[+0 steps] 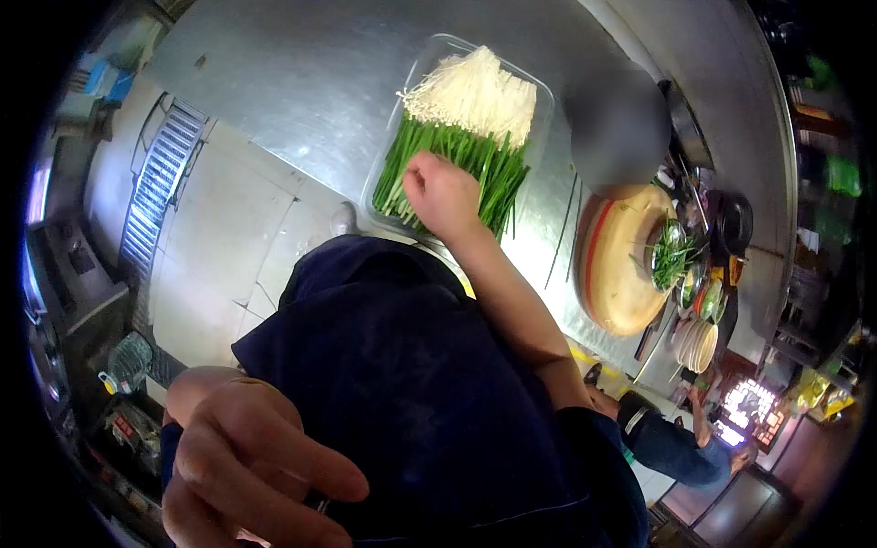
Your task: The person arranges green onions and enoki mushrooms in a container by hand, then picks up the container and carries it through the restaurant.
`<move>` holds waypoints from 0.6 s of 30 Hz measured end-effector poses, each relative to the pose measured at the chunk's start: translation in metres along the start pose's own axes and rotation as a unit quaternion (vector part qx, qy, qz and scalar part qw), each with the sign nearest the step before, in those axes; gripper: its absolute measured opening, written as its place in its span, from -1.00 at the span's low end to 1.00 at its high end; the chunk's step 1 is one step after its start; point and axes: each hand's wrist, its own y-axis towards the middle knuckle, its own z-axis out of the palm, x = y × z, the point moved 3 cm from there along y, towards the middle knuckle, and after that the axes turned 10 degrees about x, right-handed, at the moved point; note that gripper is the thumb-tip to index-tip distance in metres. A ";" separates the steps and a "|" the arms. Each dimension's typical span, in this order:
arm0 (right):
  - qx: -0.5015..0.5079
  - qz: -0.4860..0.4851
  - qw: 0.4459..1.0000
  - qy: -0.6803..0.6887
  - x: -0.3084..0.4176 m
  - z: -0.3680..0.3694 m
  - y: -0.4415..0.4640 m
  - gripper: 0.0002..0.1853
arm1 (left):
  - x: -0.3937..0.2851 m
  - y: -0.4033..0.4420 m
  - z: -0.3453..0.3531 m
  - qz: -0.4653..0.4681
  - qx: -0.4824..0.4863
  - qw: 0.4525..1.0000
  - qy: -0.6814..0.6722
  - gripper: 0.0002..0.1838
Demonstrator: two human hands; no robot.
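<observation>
A clear plastic container sits on the steel counter, with pale enoki mushrooms at its far end and cut green stalks at its near end. My right hand is over the green stalks, its fingers curled closed; what they hold, if anything, is hidden. Close to the camera at the lower left is my left hand, with bent fingers. A small shiny bit shows between its fingertips, too small to name. Dark blue clothing covers my front.
Right of the container on the steel counter stands a round wooden block. Beyond it are a bowl of greens, stacked plates and a black pan. Another person is at the lower right. A floor grate lies left.
</observation>
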 end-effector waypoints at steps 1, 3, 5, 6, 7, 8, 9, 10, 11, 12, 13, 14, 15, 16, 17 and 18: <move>-0.017 0.000 1.000 -0.016 0.000 -0.006 -0.004 -0.92 | 0.000 0.000 -0.002 -0.015 0.007 1.000 -0.007 -0.56; -0.051 0.002 0.998 -0.048 -0.003 -0.024 -0.017 -0.92 | 0.000 0.000 -0.005 -0.049 0.014 0.999 -0.018 -0.56; -0.027 0.035 0.995 -0.088 -0.015 -0.030 -0.031 -0.86 | 0.002 0.000 -0.005 -0.081 0.017 0.996 -0.025 -0.56; -0.014 0.054 0.993 -0.104 -0.021 -0.029 -0.038 -0.85 | 0.004 0.001 -0.005 -0.094 0.018 0.995 -0.028 -0.57; -0.001 0.073 0.990 -0.119 -0.028 -0.027 -0.045 -0.83 | 0.007 0.002 -0.003 -0.101 0.021 0.994 -0.033 -0.57; -0.002 0.057 0.994 -0.097 -0.031 -0.018 -0.048 -0.76 | 0.010 0.003 -0.002 -0.108 0.026 0.993 -0.038 -0.57; -0.008 0.053 0.995 -0.089 -0.026 -0.014 -0.049 -0.75 | 0.012 0.004 0.000 -0.116 0.031 0.992 -0.043 -0.57; -0.016 0.046 0.996 -0.080 -0.019 -0.010 -0.046 -0.74 | 0.015 0.006 0.003 -0.120 0.038 0.991 -0.044 -0.56; -0.023 0.037 0.997 -0.070 -0.014 -0.006 -0.043 -0.73 | 0.016 0.008 0.005 -0.127 0.043 0.990 -0.044 -0.56; -0.034 0.025 0.998 -0.049 -0.011 -0.005 -0.040 -0.71 | 0.017 0.009 0.007 -0.134 0.047 0.989 -0.044 -0.56; -0.042 0.020 0.998 -0.030 -0.010 -0.007 -0.042 -0.71 | 0.018 0.011 0.010 -0.144 0.049 0.987 -0.045 -0.56; -0.049 0.015 0.999 -0.012 -0.008 -0.012 -0.044 -0.72 | 0.020 0.012 0.013 -0.140 0.050 0.988 -0.044 -0.56; -0.056 0.009 0.998 0.004 -0.008 -0.019 -0.048 -0.72 | 0.022 0.013 0.016 -0.136 0.051 0.988 -0.044 -0.55; -0.070 0.014 0.997 0.003 -0.016 -0.025 -0.054 -0.73 | 0.026 0.014 0.019 -0.119 0.052 0.991 -0.040 -0.55; -0.084 0.019 0.996 0.003 -0.026 -0.033 -0.062 -0.74 | 0.027 0.014 0.022 -0.102 0.052 0.993 -0.035 -0.55; -0.105 0.047 0.993 -0.003 -0.041 -0.040 -0.073 -0.76 | 0.029 0.014 0.024 -0.113 0.051 0.992 -0.034 -0.54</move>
